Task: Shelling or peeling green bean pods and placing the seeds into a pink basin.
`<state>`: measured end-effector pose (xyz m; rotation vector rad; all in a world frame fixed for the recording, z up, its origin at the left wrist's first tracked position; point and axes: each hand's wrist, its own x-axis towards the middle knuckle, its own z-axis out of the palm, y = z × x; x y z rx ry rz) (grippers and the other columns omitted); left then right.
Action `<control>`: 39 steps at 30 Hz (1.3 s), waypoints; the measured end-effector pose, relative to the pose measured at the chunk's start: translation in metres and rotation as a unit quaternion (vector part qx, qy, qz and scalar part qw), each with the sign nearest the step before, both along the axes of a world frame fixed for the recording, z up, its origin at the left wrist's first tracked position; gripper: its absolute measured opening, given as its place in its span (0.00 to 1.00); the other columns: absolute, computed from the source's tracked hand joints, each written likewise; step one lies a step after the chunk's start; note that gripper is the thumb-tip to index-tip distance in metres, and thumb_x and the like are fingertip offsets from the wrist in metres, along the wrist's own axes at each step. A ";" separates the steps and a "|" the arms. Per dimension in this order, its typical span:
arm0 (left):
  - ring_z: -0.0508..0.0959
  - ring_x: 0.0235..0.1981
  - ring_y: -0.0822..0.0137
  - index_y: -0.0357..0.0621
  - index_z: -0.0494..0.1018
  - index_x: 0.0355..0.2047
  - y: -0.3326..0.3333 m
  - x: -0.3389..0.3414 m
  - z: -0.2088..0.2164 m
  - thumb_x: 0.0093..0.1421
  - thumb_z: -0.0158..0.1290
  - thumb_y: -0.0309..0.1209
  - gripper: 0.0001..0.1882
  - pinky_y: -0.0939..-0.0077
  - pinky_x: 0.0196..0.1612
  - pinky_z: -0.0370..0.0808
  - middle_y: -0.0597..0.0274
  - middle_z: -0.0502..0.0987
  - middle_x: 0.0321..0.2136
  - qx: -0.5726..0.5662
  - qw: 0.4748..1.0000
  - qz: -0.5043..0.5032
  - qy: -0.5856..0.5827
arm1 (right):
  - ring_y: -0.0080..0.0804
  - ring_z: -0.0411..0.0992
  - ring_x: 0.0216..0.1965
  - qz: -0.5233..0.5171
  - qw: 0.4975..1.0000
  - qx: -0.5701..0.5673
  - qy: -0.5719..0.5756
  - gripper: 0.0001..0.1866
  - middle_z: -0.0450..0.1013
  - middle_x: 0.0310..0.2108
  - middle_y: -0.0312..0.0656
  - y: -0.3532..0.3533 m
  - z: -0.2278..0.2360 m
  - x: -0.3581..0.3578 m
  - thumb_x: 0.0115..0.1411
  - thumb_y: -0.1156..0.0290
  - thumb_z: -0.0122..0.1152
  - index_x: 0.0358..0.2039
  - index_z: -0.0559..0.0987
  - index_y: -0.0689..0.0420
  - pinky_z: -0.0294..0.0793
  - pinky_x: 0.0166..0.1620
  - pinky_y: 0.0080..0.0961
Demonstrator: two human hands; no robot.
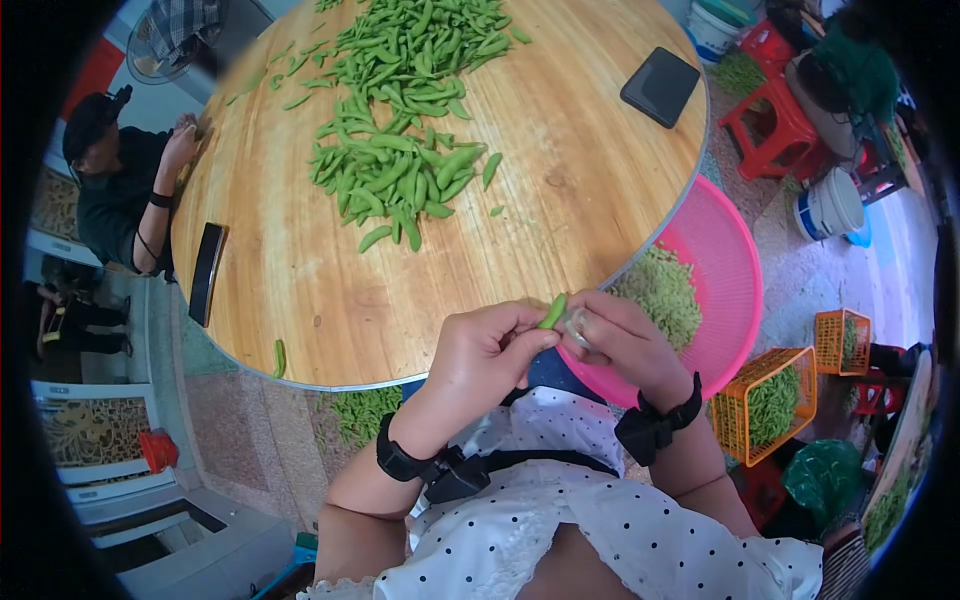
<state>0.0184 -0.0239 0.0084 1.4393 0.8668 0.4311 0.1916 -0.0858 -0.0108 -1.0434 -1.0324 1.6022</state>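
Note:
Just past the table's near edge, my left hand (492, 343) pinches a green soybean pod (552, 312) between thumb and fingers. My right hand (628, 338) is closed against the same pod from the other side, its fingertips partly hidden. Something pale and shiny sits on its fingers, too small to make out. Right of my hands is a pink plastic basket (742, 290), holding a heap of shelled beans (662, 297). Ahead on the round wooden table (520, 245) lies a large pile of soybean pods (400, 165).
A black phone (206, 275) lies at the table's left edge, a dark flat case (660, 87) at its right. Another person (125, 190) sits at the left. Orange crates (765, 405), a red stool (778, 130) and a white bucket (830, 205) stand on the right.

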 end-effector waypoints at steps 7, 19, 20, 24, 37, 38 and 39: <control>0.71 0.17 0.77 0.35 0.74 0.31 -0.005 0.007 -0.012 0.50 0.56 0.23 0.08 0.83 0.20 0.67 0.62 0.74 0.18 0.255 0.966 0.024 0.016 | 0.16 0.57 0.24 -0.010 0.999 0.031 -0.001 0.12 0.60 0.21 0.31 -0.002 -0.006 -0.003 0.63 0.64 0.41 0.32 0.67 0.60 0.59 0.27 0.14; 0.74 0.17 0.71 0.35 0.73 0.30 -0.004 0.010 -0.012 0.49 0.56 0.23 0.07 0.81 0.19 0.70 0.57 0.74 0.18 0.323 0.946 0.003 0.010 | 0.16 0.58 0.22 -0.034 0.999 0.014 -0.038 0.10 0.61 0.20 0.30 -0.005 -0.006 -0.003 0.61 0.66 0.44 0.30 0.67 0.60 0.59 0.26 0.14; 0.74 0.15 0.72 0.35 0.73 0.30 -0.005 0.010 -0.010 0.50 0.55 0.23 0.06 0.82 0.18 0.69 0.58 0.73 0.18 0.303 0.953 0.000 0.015 | 0.15 0.58 0.22 -0.040 0.997 0.021 -0.056 0.10 0.61 0.20 0.30 -0.005 -0.007 -0.003 0.61 0.66 0.44 0.30 0.68 0.60 0.59 0.26 0.14; 0.70 0.11 0.78 0.34 0.72 0.30 -0.009 0.014 -0.017 0.53 0.53 0.23 0.05 0.85 0.13 0.64 0.63 0.71 0.16 0.271 0.962 0.014 -0.020 | 0.15 0.58 0.22 -0.076 0.996 0.028 -0.037 0.08 0.61 0.20 0.30 -0.006 -0.007 -0.006 0.60 0.67 0.47 0.30 0.68 0.59 0.59 0.26 0.13; 0.62 0.10 0.81 0.34 0.69 0.32 -0.015 0.033 -0.012 0.61 0.43 0.30 0.10 0.90 0.13 0.57 0.64 0.70 0.17 -0.199 0.968 0.028 -0.148 | 0.15 0.59 0.23 -0.128 0.988 0.073 -0.039 0.07 0.62 0.21 0.30 -0.031 -0.006 0.010 0.59 0.69 0.48 0.32 0.68 0.60 0.59 0.26 0.14; 0.62 0.10 0.81 0.35 0.69 0.32 -0.015 0.034 -0.012 0.61 0.43 0.31 0.10 0.90 0.13 0.57 0.65 0.70 0.17 -0.219 0.964 0.019 -0.149 | 0.16 0.59 0.23 -0.123 0.988 0.073 -0.059 0.07 0.62 0.20 0.30 -0.033 -0.007 0.014 0.58 0.69 0.49 0.31 0.69 0.60 0.60 0.26 0.14; 0.63 0.11 0.82 0.36 0.70 0.32 -0.017 0.036 -0.013 0.61 0.43 0.31 0.10 0.89 0.14 0.58 0.66 0.70 0.17 -0.238 0.959 0.010 -0.151 | 0.16 0.60 0.22 -0.118 0.987 0.074 -0.079 0.07 0.62 0.19 0.31 -0.036 -0.007 0.019 0.57 0.69 0.51 0.31 0.70 0.60 0.60 0.26 0.15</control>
